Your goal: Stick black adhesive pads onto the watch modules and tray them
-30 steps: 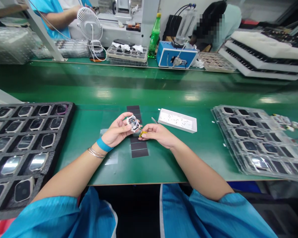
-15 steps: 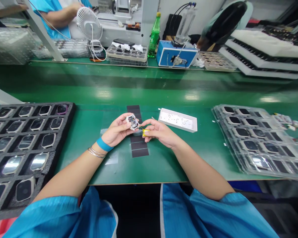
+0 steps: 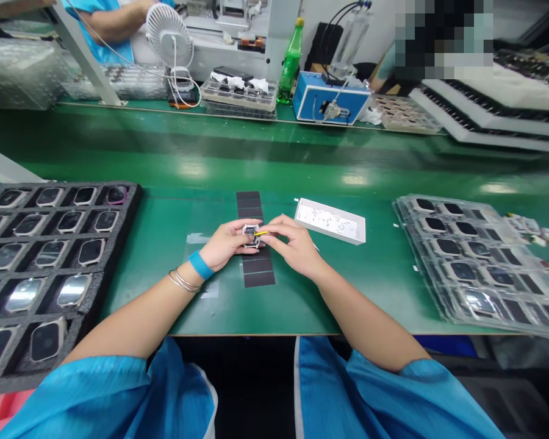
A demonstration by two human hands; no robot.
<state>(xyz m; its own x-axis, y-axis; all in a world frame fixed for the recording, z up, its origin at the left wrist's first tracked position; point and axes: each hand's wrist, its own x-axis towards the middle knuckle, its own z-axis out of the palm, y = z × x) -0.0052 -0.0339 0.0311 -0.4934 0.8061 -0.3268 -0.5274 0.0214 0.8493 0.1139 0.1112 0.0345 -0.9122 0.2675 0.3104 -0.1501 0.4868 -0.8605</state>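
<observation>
My left hand (image 3: 223, 245) is closed around the edge of an opened smartwatch case (image 3: 251, 241), its inner electronics facing up. Between the thumb and fingers of my right hand (image 3: 295, 245) is a small yellow battery (image 3: 260, 233), seen nearly edge-on at the right side of the case. How far it overlaps the case is hard to make out. A thin pale tip (image 3: 317, 247) pokes out beside my right palm; the rest of it is hidden. Under both hands runs a strip of dark rectangular pads (image 3: 258, 278) on the green bench.
A white box (image 3: 353, 238) with tiny parts stands behind my right hand. On the left lies a black foam tray (image 3: 135, 204) of watches, on the right stacked clear trays (image 3: 427, 292) of watches. A fan (image 3: 169, 35), a bottle (image 3: 291, 64) and a blue device (image 3: 308, 100) line the back shelf.
My right hand has brought the yellow battery up and left against the watch case, turning it from face-on to nearly edge-on. The case has shifted slightly nearer to me. The view has tilted a little.
</observation>
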